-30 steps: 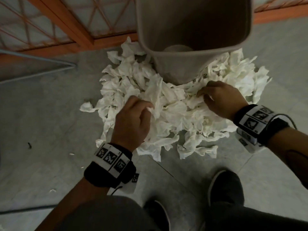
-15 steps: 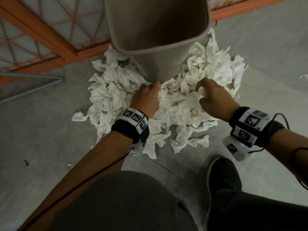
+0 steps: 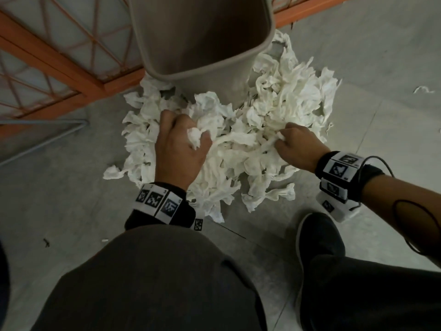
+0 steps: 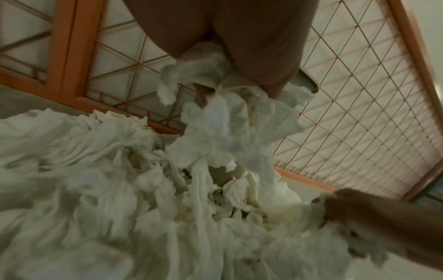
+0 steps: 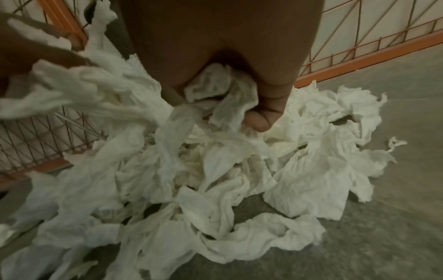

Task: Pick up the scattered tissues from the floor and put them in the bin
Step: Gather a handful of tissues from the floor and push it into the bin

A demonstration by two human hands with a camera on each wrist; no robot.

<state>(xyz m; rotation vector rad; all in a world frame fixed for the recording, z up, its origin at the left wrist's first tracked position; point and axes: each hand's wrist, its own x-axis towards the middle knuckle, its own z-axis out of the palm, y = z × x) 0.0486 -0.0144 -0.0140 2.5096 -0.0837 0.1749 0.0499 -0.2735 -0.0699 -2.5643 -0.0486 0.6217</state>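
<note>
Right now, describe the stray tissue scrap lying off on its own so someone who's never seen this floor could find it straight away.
Start at the grey bin standing against the orange mesh fence, with the big pile of white tissues around its base. Look past the pile's right edge, across bare grey floor. There lies the stray tissue scrap: small, thin and curled, touching no other tissue.
</note>
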